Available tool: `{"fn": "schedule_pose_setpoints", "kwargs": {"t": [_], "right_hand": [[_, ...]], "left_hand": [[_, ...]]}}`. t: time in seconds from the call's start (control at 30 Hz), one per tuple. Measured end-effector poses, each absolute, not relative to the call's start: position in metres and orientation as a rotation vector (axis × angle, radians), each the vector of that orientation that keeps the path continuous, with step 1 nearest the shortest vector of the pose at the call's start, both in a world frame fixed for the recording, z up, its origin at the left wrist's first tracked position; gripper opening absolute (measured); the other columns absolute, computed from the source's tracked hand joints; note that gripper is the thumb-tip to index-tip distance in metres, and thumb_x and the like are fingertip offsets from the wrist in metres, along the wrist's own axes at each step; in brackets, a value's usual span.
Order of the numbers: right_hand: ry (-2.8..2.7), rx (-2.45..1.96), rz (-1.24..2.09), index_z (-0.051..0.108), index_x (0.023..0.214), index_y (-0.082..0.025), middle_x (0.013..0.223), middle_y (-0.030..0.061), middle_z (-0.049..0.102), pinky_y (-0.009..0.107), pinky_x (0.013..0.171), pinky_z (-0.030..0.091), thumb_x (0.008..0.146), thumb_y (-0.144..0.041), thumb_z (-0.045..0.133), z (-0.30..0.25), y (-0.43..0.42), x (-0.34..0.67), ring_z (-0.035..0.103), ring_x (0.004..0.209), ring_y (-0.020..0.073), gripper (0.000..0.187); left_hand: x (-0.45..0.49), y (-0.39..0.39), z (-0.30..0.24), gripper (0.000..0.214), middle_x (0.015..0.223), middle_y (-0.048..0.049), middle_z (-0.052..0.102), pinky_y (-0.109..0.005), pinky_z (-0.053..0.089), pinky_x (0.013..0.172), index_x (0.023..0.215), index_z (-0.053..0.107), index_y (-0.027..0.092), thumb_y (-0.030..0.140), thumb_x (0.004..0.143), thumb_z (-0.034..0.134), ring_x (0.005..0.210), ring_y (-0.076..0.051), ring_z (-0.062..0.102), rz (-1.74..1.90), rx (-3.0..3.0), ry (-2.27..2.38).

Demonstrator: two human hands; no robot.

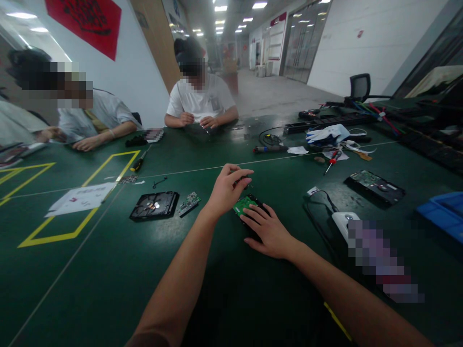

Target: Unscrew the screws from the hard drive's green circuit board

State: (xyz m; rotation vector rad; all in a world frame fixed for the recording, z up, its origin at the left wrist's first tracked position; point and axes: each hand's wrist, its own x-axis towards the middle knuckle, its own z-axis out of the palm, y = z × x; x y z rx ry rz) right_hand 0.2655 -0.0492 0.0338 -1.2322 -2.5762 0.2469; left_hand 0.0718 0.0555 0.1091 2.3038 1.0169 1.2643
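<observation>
A hard drive (255,198) lies on the green table in front of me, its green circuit board facing up. My right hand (269,231) rests across it with fingers spread and covers its near part. Just beyond, my left hand (231,188) hovers over the drive's far left corner, thumb and forefinger stretched out with a gap between the tips. Small specks, perhaps screws, show below those fingertips, too small to name. To the left sit another hard drive (154,206) and a loose circuit board (188,204).
On the right are a third hard drive (376,187), a white corded device (345,224) and a blue tray (443,212). Farther back lie a red screwdriver (333,161), gloves (329,135) and a dark cylindrical tool (269,150). Co-workers sit across the table. A paper sheet (79,200) lies left.
</observation>
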Motion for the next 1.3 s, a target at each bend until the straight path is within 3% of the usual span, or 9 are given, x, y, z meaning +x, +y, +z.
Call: {"fn": "schedule_pose_setpoints", "kwargs": {"t": [0.1,0.23,0.3,0.43,0.63,0.9,1.1,1.3], "right_hand": [[-2.581,-1.234,0.246,0.045,0.158,-0.026,0.164,0.0103,0.044,0.06,0.127,0.014,0.101,-0.055,0.053,0.034,-0.049,0.266,0.028,0.156,0.0334,0.065],[-2.583,-1.236,0.24,0.045,0.158,-0.026,0.164,0.0103,0.044,0.06,0.127,0.013,0.1,-0.055,0.054,0.033,-0.048,0.265,0.027,0.156,0.0341,0.065],[-2.584,-1.239,0.242,0.044,0.159,-0.026,0.163,0.0102,0.045,0.06,0.127,0.013,0.1,-0.055,0.055,0.033,-0.048,0.265,0.028,0.156,0.0343,0.066],[-2.581,-1.241,0.242,0.044,0.159,-0.026,0.163,0.0098,0.045,0.06,0.127,0.013,0.1,-0.055,0.054,0.033,-0.049,0.265,0.028,0.156,0.0341,0.066],[-2.579,-1.245,0.246,0.044,0.159,-0.026,0.163,0.0106,0.045,0.06,0.127,0.013,0.099,-0.054,0.056,0.033,-0.049,0.265,0.029,0.155,0.0343,0.067],[-2.579,-1.239,0.237,0.044,0.159,-0.027,0.163,0.0101,0.045,0.06,0.127,0.013,0.1,-0.054,0.055,0.032,-0.048,0.265,0.028,0.156,0.0338,0.066],[-2.583,-1.235,0.225,0.046,0.157,-0.026,0.164,0.0103,0.044,0.06,0.127,0.013,0.101,-0.056,0.053,0.031,-0.049,0.266,0.028,0.156,0.0332,0.065],[-2.588,-1.242,0.229,0.045,0.158,-0.026,0.164,0.0098,0.044,0.06,0.127,0.013,0.101,-0.056,0.052,0.031,-0.049,0.265,0.028,0.156,0.0328,0.064]], "left_hand": [[0.071,0.054,0.111,0.024,0.107,-0.0065,0.065,-0.034,0.057,0.087,0.119,0.076,0.025,0.02,0.1,0.062,0.095,-0.017,0.065,1.254,2.299,0.938],[0.071,0.054,0.109,0.034,0.121,-0.0083,0.067,-0.026,0.056,0.067,0.127,0.071,0.023,0.017,0.107,0.044,0.065,-0.007,0.061,1.175,2.222,0.855],[0.071,0.055,0.107,0.036,0.125,-0.0092,0.067,-0.024,0.055,0.063,0.13,0.068,0.022,0.018,0.108,0.04,0.061,-0.006,0.061,1.172,2.195,0.863],[0.073,0.056,0.106,0.027,0.123,-0.0084,0.069,-0.025,0.057,0.067,0.127,0.068,0.02,0.022,0.104,0.054,0.066,-0.008,0.066,1.212,2.171,0.896],[0.073,0.056,0.107,0.01,0.107,-0.0047,0.072,-0.028,0.056,0.075,0.105,0.071,0.021,0.02,0.096,0.068,0.082,-0.014,0.069,1.259,2.187,0.954],[0.071,0.057,0.105,0.024,0.109,-0.0033,0.072,-0.03,0.055,0.081,0.12,0.062,0.023,0.014,0.098,0.058,0.085,-0.014,0.067,1.175,2.191,0.984],[0.069,0.055,0.114,0.029,0.12,-0.0086,0.065,-0.04,0.052,0.104,0.116,0.071,0.022,0.008,0.1,0.052,0.117,-0.02,0.062,1.189,2.348,0.833],[0.069,0.056,0.113,0.037,0.117,-0.0086,0.062,-0.035,0.056,0.092,0.124,0.072,0.024,0.007,0.101,0.047,0.101,-0.017,0.064,1.159,2.318,0.831]]}}
